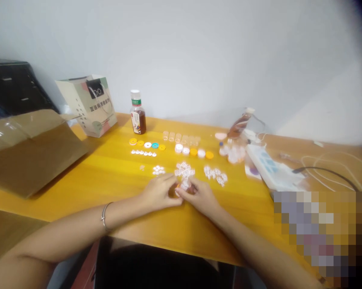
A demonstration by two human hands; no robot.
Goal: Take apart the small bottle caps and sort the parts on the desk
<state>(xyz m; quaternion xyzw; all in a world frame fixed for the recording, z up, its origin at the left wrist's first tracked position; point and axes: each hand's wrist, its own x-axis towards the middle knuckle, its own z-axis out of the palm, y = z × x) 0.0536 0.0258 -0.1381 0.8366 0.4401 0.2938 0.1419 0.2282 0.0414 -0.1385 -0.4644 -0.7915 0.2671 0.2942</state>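
A small part [183,187] is pinched between the left hand [158,193] and the right hand [201,196], whose fingertips are closed on it from either side. It is held just above the table [108,180], well in front of the bottle [138,114] and to its right.

The part is judged to be very light and stiff, probably hard plastic. It looks smooth enough to slip and small enough to be lost if dropped. It is best taken at its edges between thumb and forefinger, with little force.

Little of it is seen: a white bit with an orange-brown piece against it, mostly hidden by the fingers, so its exact shape cannot be told.

A heap [184,169] of similar white pieces lies between the part and the bottle. Coloured rings [147,144] are laid in a row just in front of the bottle. Clear tubes [181,137] and white and orange caps [193,151] are set to the bottle's right. A bag [92,105] stands left of the bottle, with a box [33,148] further left. A power strip [269,166] lies far to the bottle's right. A bracelet [105,216] is worn on the left wrist.
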